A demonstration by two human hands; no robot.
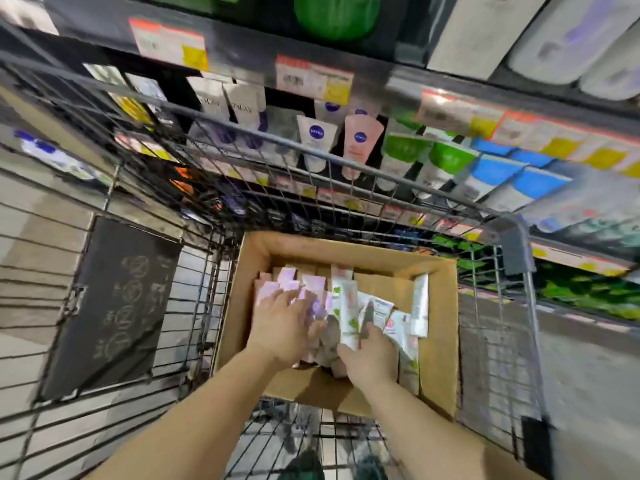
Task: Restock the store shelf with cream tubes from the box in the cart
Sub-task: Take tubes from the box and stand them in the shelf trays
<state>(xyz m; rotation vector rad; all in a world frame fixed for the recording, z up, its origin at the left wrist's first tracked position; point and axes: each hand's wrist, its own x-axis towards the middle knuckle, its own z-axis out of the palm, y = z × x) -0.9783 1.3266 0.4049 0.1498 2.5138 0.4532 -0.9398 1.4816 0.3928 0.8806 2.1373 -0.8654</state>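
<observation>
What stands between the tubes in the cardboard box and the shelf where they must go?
The black wire wall of the cart rises between the brown cardboard box of cream tubes and the store shelf; tubes must go over its rim.

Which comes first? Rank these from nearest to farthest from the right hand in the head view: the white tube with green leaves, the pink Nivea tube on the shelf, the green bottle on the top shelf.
From the right hand:
1. White tube with green leaves, in the box, touching the fingers.
2. Pink Nivea tube, on the shelf beyond the cart.
3. Green bottle, top shelf, highest up.
</observation>
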